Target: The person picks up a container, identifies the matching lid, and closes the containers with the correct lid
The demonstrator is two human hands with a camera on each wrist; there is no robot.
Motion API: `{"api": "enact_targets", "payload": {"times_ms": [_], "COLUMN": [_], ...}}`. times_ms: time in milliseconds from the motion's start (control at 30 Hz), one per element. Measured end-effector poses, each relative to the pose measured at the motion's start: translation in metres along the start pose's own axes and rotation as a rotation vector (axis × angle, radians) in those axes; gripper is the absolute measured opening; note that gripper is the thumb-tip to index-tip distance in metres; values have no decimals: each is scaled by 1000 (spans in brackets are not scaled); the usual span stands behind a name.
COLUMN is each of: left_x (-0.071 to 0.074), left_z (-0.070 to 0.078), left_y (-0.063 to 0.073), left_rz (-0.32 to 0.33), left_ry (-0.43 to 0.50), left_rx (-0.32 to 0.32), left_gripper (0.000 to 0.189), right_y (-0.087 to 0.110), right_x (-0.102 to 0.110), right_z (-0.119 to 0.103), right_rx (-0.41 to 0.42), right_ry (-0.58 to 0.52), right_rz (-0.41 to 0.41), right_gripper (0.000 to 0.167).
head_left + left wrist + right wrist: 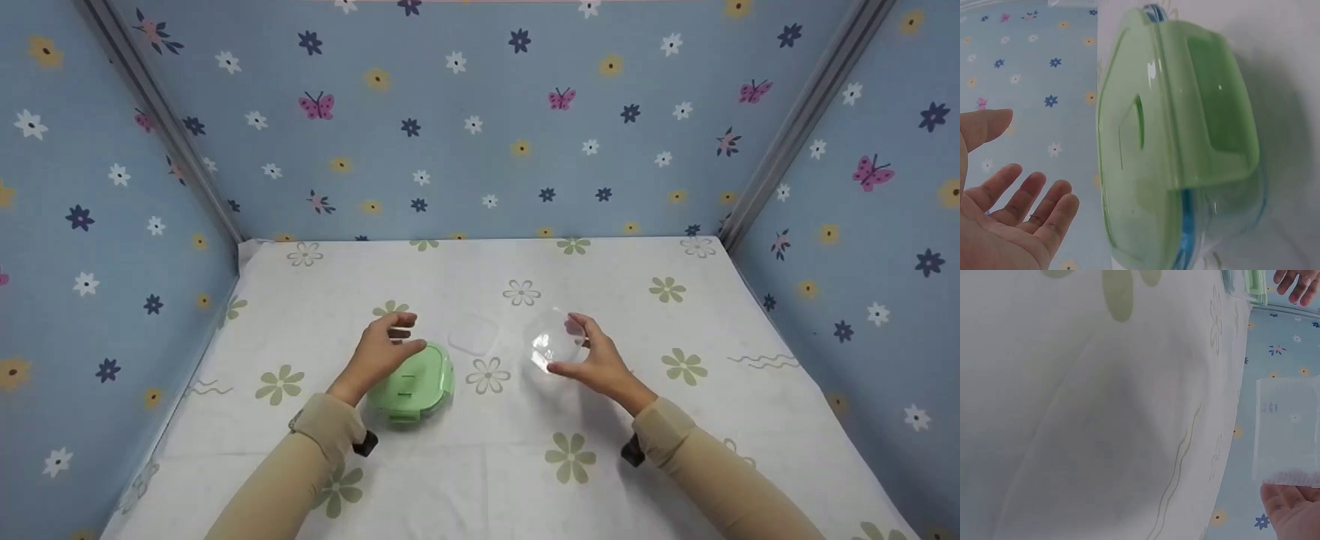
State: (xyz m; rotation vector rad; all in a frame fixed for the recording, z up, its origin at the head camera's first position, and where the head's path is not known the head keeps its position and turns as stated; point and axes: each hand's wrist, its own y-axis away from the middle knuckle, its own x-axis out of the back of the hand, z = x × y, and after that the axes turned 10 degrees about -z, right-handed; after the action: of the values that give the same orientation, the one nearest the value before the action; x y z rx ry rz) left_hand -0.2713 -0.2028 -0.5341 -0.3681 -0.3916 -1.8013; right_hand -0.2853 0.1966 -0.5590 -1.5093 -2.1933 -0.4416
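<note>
A glass food container with a green snap lid [421, 379] rests on the left part of the table. Above its far-left edge hovers my left hand [386, 349], its thumb apart from the loosely bent fingers and nothing between them. The left wrist view has the green lid [1134, 146] large and near, with the hand clear of it. My right hand [600, 360] grips a small clear plastic tub [551, 341] between thumb and fingers, raised over the cloth. In the right wrist view the tub [1286, 430] stands out against the blue wall.
A flat clear plastic lid [474, 334] lies on the table between the two hands. White flower-print cloth [487, 465] covers the tabletop. Blue patterned panels [465, 150] rise at the back and both sides.
</note>
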Motion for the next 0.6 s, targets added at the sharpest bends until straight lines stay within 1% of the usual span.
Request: {"api": "enact_targets", "payload": {"times_ms": [133,300,400,600], "left_x": [-9,-20,-27,-40], "left_z": [7,16,22,28], "left_y": [-1,-2,-2,-2], "left_rz": [-13,-37,-50,-68], "left_ry": [-2,26,42,36], "left_rx": [-16,-42,-58,-99], "left_gripper": [52,52,52,53], "right_y": [1,2,4,4], "right_x": [-1,-3,-3,-5], "right_z": [-3,-6,-8,-10], "right_rx": [6,17,35,72], "right_ry": [-12,-19,-18,-10], "right_rz": [-19,-49,-62,-84], "right_gripper": [102,102,101,100]}}
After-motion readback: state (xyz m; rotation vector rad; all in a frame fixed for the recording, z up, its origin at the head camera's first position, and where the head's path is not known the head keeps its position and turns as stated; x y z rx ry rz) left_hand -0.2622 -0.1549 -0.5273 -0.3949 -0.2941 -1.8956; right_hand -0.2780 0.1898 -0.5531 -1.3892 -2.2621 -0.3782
